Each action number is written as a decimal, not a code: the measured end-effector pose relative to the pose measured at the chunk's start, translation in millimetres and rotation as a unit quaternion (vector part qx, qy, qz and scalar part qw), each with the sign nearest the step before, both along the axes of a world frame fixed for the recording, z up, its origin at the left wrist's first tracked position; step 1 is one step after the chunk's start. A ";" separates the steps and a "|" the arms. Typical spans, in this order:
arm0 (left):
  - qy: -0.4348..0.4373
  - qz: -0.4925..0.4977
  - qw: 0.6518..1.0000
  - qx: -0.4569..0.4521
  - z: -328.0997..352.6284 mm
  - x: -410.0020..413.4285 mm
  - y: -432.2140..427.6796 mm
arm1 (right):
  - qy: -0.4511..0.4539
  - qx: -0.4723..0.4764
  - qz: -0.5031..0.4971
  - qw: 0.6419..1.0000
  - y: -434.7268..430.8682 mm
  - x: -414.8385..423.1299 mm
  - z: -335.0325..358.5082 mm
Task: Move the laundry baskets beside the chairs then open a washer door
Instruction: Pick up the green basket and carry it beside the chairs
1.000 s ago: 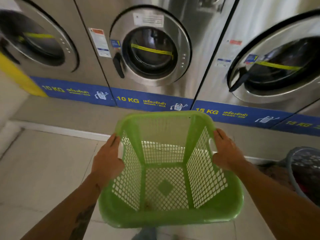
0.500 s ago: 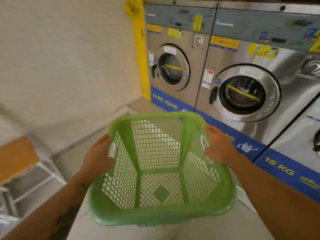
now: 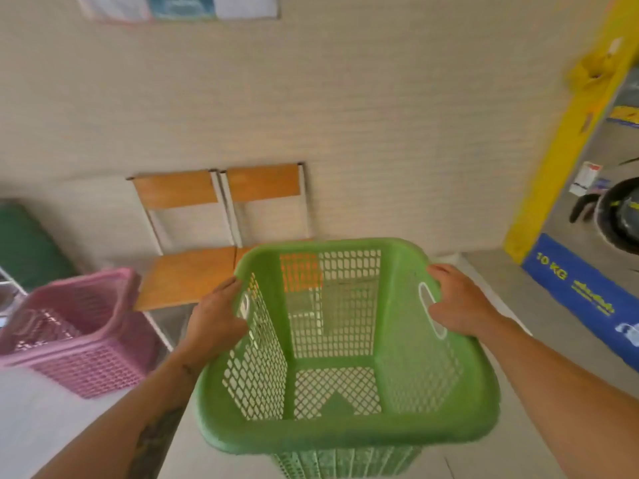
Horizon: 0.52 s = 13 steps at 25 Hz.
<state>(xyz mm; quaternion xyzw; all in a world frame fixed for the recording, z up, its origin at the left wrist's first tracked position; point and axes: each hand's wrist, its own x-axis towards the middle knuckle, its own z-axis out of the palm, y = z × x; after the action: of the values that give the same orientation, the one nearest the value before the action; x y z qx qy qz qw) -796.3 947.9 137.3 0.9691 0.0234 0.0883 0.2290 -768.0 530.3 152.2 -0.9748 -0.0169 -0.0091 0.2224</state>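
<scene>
I hold an empty green laundry basket (image 3: 345,433) off the floor in front of me. My left hand (image 3: 216,314) grips its left rim and my right hand (image 3: 456,299) grips the right rim by the handle slot. Beyond the basket, two wooden chairs (image 3: 193,274) with white metal frames stand side by side against the beige wall. The right chair's seat shows partly through the basket's mesh. A pink laundry basket (image 3: 79,340) stands on the floor left of the chairs. One washer door (image 3: 619,216) shows at the far right edge, shut.
A yellow vertical post (image 3: 560,146) marks the corner between wall and washers. A blue 10 KG band (image 3: 581,292) runs along the washer base on a raised grey step. A dark green object (image 3: 24,243) sits at the far left. Pale tiled floor lies below.
The view has swung left from the washers to the wall with the chairs. The green basket stays in both hands. The pink basket and both chairs have come into view.
</scene>
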 end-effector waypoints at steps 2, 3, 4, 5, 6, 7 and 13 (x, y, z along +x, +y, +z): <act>-0.036 0.043 0.998 0.009 7.6 -4.0 76.5 | -0.006 -0.003 0.044 0.999 82.0 34.9 4.1; -0.047 0.066 0.997 0.011 11.9 -7.1 107.3 | -0.010 -0.006 0.062 0.998 117.5 50.1 7.2; -0.049 0.091 0.995 0.011 17.7 -10.6 136.6 | -0.016 -0.010 0.082 0.996 153.6 66.0 11.6; -0.050 0.114 0.992 0.008 22.7 -14.9 162.1 | -0.021 -0.017 0.104 0.994 187.0 81.5 15.6; -0.057 0.139 0.989 0.001 27.7 -20.1 189.6 | -0.026 -0.022 0.130 0.991 224.9 98.7 20.1; -0.070 0.162 0.984 -0.003 31.6 -24.7 213.4 | -0.033 -0.022 0.154 0.987 258.6 114.6 23.6; -0.088 0.266 0.959 0.048 42.6 -18.7 347.2 | -0.027 0.000 0.255 0.967 439.3 197.4 27.0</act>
<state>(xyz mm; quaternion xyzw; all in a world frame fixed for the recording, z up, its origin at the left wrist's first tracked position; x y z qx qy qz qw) -814.9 1295.0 179.9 0.9262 0.2556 0.2321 0.1517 -570.6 969.6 179.2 -0.9378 -0.2705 0.0217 0.2164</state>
